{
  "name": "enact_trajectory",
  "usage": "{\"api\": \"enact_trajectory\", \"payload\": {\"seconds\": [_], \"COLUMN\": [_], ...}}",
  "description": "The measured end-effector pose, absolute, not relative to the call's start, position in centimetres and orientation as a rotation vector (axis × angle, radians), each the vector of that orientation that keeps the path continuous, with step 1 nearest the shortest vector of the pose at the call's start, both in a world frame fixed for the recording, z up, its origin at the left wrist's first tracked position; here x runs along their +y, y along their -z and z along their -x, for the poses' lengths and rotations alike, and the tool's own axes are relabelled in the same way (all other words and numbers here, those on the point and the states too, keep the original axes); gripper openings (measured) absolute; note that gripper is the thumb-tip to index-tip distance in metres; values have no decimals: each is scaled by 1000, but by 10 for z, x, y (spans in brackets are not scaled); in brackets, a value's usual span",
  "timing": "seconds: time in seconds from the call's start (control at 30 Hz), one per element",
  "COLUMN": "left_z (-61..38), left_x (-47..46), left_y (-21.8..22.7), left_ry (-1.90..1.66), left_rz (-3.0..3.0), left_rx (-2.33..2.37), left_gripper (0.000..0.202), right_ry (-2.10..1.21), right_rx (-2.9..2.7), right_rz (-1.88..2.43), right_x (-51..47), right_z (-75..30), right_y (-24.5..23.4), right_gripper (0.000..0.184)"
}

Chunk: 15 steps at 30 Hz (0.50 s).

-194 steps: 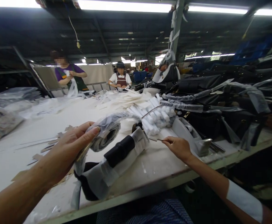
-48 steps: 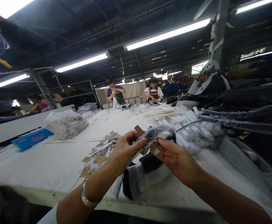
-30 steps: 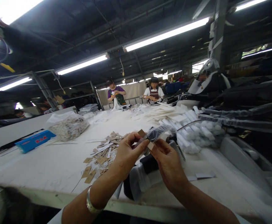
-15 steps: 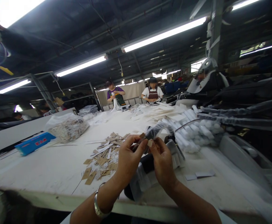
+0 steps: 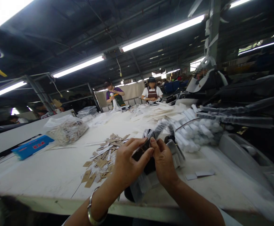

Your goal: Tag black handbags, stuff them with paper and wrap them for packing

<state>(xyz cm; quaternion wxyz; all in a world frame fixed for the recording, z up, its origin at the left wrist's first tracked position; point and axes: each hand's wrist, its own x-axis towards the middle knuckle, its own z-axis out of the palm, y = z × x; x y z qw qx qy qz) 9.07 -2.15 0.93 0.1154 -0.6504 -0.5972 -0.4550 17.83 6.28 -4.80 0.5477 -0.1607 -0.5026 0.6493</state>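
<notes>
My left hand [image 5: 127, 161] is closed, its thumb and fingers around a dark strap [image 5: 139, 153]. The fingertips of my right hand [image 5: 164, 161] pinch the same strap where the two hands meet. See-through plastic film covers the strap's upper stretch [image 5: 160, 128], which curves up and right. Under my hands lies a dark item with grey, filmy wrapping [image 5: 143, 185], partly hidden by my wrists. Left of my hands, a heap of brown and white card tags with strings [image 5: 104, 160] spreads over the white table [image 5: 57, 175].
A blue box [image 5: 32, 147] and a plastic bag of tags [image 5: 67, 130] stand at the left. To the right are a stack of white wrapped rolls [image 5: 193, 131], white slips [image 5: 204, 173] and a grey tray [image 5: 240, 153]. Two co-workers [image 5: 152, 92] stand across the table.
A small brown tag that showed between my fingertips is no longer visible. My left hand's fingers have stretched further along the strap, and the right fingertips have shifted up slightly. The view has turned slightly.
</notes>
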Motion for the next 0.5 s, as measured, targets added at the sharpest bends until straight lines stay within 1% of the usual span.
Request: {"api": "enact_trajectory", "payload": {"seconds": [0.1,0.23,0.37,0.5], "left_z": [-89,-86,-84,-83], "left_x": [-23,-25,-27,-27], "left_y": [-13,-15,-16,-16], "left_ry": [1199,1088,1204,1324], "left_rz": [1868,1825,1828,1793], "left_rx": [-1711,-1691,-1704,-1731], "left_gripper": [13,14,13,8], "right_ry": [-1505,-1516,-1564,-1644], "right_rx": [-1213,-1215,-1243,-1266], "right_rz": [415,383,293,222], "right_x": [61,59,59,57], "right_z": [-179,-180,-185,-190], "right_y": [47,44,43,42], "right_gripper": [33,31,29,30]}}
